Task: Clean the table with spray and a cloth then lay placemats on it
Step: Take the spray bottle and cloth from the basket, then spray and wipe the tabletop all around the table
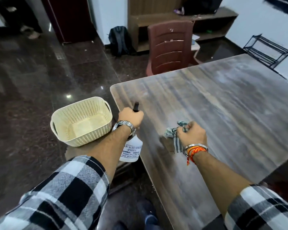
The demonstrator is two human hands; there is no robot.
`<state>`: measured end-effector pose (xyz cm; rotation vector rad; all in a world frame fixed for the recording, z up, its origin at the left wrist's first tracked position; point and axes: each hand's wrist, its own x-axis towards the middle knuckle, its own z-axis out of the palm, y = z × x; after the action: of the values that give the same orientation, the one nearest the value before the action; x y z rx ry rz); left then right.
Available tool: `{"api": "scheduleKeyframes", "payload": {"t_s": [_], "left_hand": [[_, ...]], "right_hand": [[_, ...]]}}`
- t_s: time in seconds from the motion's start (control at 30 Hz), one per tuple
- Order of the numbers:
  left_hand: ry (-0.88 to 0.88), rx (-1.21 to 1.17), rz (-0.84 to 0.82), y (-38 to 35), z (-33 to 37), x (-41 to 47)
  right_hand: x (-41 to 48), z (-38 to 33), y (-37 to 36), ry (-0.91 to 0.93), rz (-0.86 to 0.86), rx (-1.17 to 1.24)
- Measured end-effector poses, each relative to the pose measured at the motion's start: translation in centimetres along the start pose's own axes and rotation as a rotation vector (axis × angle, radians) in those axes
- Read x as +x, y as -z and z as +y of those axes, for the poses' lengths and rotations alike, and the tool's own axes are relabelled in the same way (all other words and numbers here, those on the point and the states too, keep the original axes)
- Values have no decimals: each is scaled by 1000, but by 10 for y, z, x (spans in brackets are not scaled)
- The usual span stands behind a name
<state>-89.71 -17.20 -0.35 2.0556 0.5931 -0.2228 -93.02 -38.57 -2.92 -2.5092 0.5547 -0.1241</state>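
My left hand [130, 117] grips the black head of a white spray bottle [132, 151] with a printed label, held above the near left edge of the brown wooden table [223, 100], nozzle pointing away from me. My right hand [193, 134] holds a bunched grey-and-white striped cloth [172, 132] just over the tabletop, a little right of the bottle. The tabletop looks dull and streaky. No placemats are in view.
A cream perforated plastic basket [81, 120], with nothing in it, sits on a low surface left of the table. A brown plastic chair [170, 45] stands at the table's far side. A black backpack [119, 40], wooden shelving [211, 19] and a black wire rack [268, 50] stand further back.
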Motion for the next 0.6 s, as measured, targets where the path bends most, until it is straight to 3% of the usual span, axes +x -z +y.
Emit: {"api": "scheduleKeyframes", "payload": {"t_s": [0.37, 0.6], "left_hand": [[-19, -26, 65, -45, 35, -26], [29, -30, 181, -87, 68, -22]], "right_hand": [[27, 14, 13, 84, -43, 84], [89, 33, 19, 219, -191, 110]]}}
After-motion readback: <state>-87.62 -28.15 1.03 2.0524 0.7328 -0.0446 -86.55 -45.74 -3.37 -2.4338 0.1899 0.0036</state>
